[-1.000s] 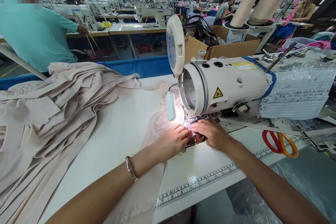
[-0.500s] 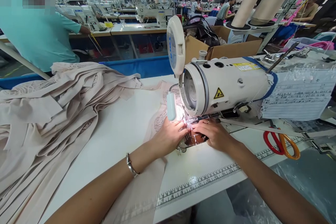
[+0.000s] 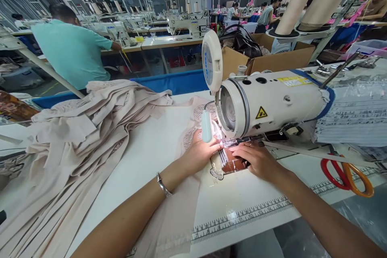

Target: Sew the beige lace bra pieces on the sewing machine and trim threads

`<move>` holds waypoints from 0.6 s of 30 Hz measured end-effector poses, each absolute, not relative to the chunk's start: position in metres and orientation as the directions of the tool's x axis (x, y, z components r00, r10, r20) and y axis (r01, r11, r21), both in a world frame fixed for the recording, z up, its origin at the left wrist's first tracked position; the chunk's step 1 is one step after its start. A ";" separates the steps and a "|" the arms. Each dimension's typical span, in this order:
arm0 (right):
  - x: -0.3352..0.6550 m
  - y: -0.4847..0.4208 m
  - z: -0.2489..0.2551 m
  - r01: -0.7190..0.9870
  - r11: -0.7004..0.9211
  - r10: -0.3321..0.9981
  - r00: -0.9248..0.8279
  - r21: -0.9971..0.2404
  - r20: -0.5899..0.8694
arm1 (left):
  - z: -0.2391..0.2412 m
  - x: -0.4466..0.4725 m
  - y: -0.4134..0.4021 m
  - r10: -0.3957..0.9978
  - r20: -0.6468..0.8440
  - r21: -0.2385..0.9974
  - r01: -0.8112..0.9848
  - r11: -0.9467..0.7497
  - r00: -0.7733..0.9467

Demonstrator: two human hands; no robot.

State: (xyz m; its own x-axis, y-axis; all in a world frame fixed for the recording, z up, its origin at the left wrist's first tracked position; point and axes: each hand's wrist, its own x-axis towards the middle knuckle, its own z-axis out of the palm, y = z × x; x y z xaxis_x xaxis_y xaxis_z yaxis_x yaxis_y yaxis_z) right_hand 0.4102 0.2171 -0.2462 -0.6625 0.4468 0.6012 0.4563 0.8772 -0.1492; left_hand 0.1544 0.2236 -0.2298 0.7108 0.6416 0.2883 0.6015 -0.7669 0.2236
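At the needle area of a white sewing machine (image 3: 272,98), my left hand (image 3: 201,151) is closed on pale pink lace fabric (image 3: 189,139), fingertips pressed together beside the presser area. A sheer length of this fabric trails under my left forearm to the table's front edge. My right hand (image 3: 256,159) lies just right of the needle area, fingers curled by a metal attachment (image 3: 234,142); whatever they grip is hidden. A narrow pale strip (image 3: 314,155) runs from the right toward this attachment. Between my hands a brown plate (image 3: 234,164) shows. The machine's lamp (image 3: 207,126) lights the spot.
A heap of beige fabric pieces (image 3: 115,129) covers the table's left side. Red-and-orange-handled scissors (image 3: 347,175) lie at the right, near a printed ruler (image 3: 242,217). Behind the machine are a cardboard box (image 3: 279,61) and thread cones (image 3: 293,12). A co-worker (image 3: 72,48) sits far left.
The view has tilted up and turned left, so everything sits lower and farther right. My right fingertips have drawn slightly away from the left ones, showing more of the brown plate.
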 end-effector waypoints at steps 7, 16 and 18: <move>0.410 0.218 -0.251 0.436 0.888 0.427 -0.664 -0.147 0.614 | -0.230 0.156 0.223 0.662 0.288 0.210 0.629 -0.749 0.692; 0.407 0.206 -0.225 0.508 0.841 0.533 -0.718 -0.187 0.447 | -0.227 0.148 0.211 0.876 0.129 0.043 0.880 -0.473 0.465; 0.408 0.193 -0.221 0.506 0.829 0.559 -0.737 -0.237 0.381 | -0.223 0.123 0.209 0.889 0.118 0.029 0.893 -0.449 0.443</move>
State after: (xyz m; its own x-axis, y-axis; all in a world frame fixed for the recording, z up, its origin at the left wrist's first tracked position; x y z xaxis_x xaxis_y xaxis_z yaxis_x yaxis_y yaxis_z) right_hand 0.4078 0.1934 -0.2206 -0.7368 0.5588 0.3807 0.5064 0.8291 -0.2370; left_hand 0.1230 0.2090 -0.2231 0.4425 0.8889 0.1181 0.8933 -0.4486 0.0292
